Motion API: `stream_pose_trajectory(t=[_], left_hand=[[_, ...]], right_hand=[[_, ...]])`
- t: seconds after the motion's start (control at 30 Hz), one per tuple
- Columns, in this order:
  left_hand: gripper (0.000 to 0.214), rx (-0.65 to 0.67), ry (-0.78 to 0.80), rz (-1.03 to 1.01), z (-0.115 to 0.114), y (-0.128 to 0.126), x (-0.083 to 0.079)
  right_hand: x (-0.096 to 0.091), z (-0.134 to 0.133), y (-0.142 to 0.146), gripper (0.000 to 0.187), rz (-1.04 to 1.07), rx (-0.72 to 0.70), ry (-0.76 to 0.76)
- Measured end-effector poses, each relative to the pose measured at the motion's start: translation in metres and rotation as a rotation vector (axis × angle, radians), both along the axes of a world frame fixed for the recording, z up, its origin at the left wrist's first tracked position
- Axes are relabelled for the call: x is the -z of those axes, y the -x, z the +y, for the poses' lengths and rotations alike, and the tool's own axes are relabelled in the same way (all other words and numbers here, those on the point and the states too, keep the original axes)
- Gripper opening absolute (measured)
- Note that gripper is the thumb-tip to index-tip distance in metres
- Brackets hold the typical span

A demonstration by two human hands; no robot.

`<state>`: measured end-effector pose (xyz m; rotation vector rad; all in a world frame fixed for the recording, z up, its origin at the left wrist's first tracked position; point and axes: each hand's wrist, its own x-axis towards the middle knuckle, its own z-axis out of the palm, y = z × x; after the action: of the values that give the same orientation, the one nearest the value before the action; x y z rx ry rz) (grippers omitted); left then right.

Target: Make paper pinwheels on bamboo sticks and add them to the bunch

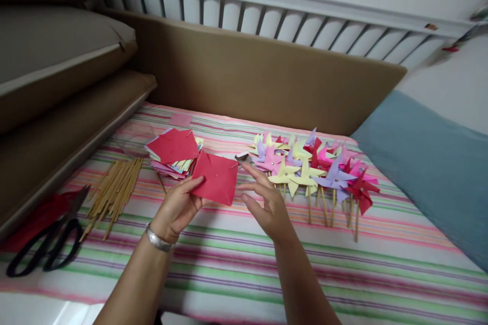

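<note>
My left hand [177, 206], with a silver bracelet on the wrist, holds a red paper square [215, 177] by its lower left edge above the striped bedsheet [244, 259]. My right hand [263, 198] is beside the square's right edge, fingers stretched out and apart, touching or nearly touching it. Just behind the square lies a stack of cut coloured paper squares [173, 152] with a red one on top. To the right lies a pile of finished paper pinwheels [312, 167] on wooden sticks.
A bundle of wooden sticks [114, 190] lies left of the stack. Black scissors [49, 244] and red paper scraps [36, 216] sit at the far left. Brown cushions [57, 71], a padded headboard [259, 71] and a blue pillow [430, 162] border the bed.
</note>
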<state>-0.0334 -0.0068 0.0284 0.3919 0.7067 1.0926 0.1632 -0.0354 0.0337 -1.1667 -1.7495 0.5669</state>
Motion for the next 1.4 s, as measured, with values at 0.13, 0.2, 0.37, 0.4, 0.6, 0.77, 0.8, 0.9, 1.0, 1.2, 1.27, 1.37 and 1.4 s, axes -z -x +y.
stream_pose_trajectory(t=[0.13,0.2,0.37,0.4,0.6,0.77,0.8,0.9,1.0,1.2,1.27,1.37,1.4], left_hand=[[0.022,-0.010,-0.020,0.004,0.000,0.005,-0.002],[0.019,0.009,-0.028,0.013,-0.001,0.005,-0.002],[0.019,0.089,-0.075,-0.084,-0.005,-0.001,-0.005],[0.023,0.092,-0.104,-0.135,-0.006,-0.002,-0.005],[0.017,0.049,-0.140,-0.107,-0.010,-0.021,0.003],[0.016,-0.112,-0.042,-0.022,-0.008,-0.032,0.008],[0.018,-0.135,-0.022,-0.018,-0.007,-0.031,0.009],[0.020,-0.211,0.022,-0.019,-0.004,-0.028,0.009],[0.019,-0.260,0.038,-0.025,-0.002,-0.024,0.008],[0.019,-0.243,-0.001,0.016,-0.004,-0.017,0.004],[0.019,-0.244,0.001,0.044,-0.004,-0.015,0.003],[0.016,-0.235,0.010,0.061,-0.004,-0.013,0.002],[0.015,-0.231,0.014,0.058,-0.004,-0.013,0.002]], right_hand=[[0.011,0.004,0.015,0.034,0.431,0.215,0.315],[0.017,0.006,0.024,0.053,0.663,0.164,0.489],[0.020,0.007,0.039,0.060,0.952,0.088,0.472],[0.019,0.007,0.040,0.058,0.970,0.107,0.443],[0.019,0.008,0.042,0.060,0.977,0.172,0.372],[0.029,0.010,0.043,0.053,0.796,0.088,0.385],[0.031,0.010,0.042,0.053,0.737,0.095,0.383],[0.032,0.007,0.039,0.060,0.451,0.247,0.208],[0.024,0.000,0.036,0.050,0.062,0.283,-0.149],[0.015,-0.007,0.042,0.021,-0.261,0.054,-0.303],[0.020,-0.005,0.043,0.022,-0.277,0.056,-0.298],[0.027,-0.002,0.042,0.024,-0.278,0.068,-0.309],[0.028,-0.001,0.042,0.025,-0.276,0.065,-0.309]])
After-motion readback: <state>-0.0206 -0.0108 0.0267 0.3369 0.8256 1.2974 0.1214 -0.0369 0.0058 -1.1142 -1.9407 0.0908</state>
